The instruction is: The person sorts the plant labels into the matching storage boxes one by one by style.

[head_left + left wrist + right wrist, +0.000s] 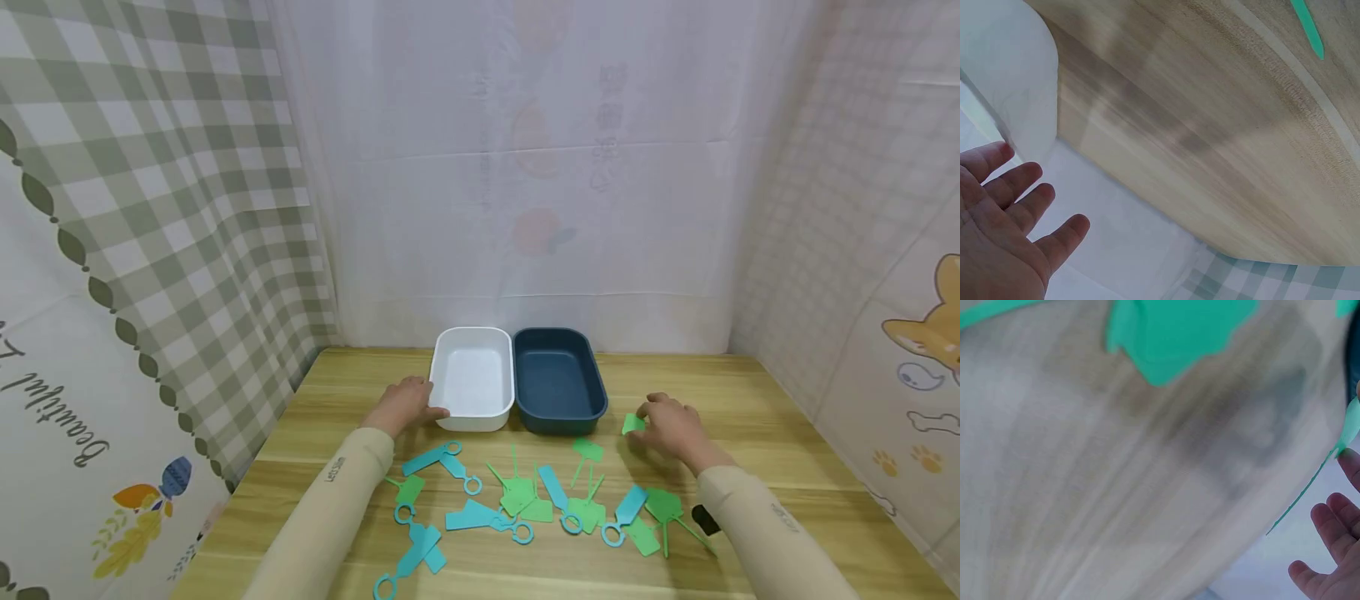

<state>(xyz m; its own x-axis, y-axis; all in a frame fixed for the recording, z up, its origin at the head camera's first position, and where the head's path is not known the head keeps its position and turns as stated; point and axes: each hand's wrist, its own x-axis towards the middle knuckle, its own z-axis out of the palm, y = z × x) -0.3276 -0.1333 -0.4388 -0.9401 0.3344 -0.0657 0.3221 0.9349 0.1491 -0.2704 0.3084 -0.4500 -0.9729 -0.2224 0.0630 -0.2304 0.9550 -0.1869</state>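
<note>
At the right of the head view, my right hand (667, 425) pinches a green plant label (633, 423) above the table. In the right wrist view this label (1351, 425) shows its thin stake pointing down and left, with the other fingers spread. My left hand (408, 404) is at the near left side of a white bin (442, 367), its fingers extended; whether they press on it cannot be told. A dark blue bin (597, 392) stands directly right of the white one. Nearer me lie several green plant labels (517, 496) and several blue ring-ended tags (468, 518).
A small black object (705, 520) lies beside my right forearm. The wooden table (360, 367) ends at a white curtain (525, 167) behind the bins. Checked cloth (187, 133) hangs at the left and a printed cloth (862, 333) at the right.
</note>
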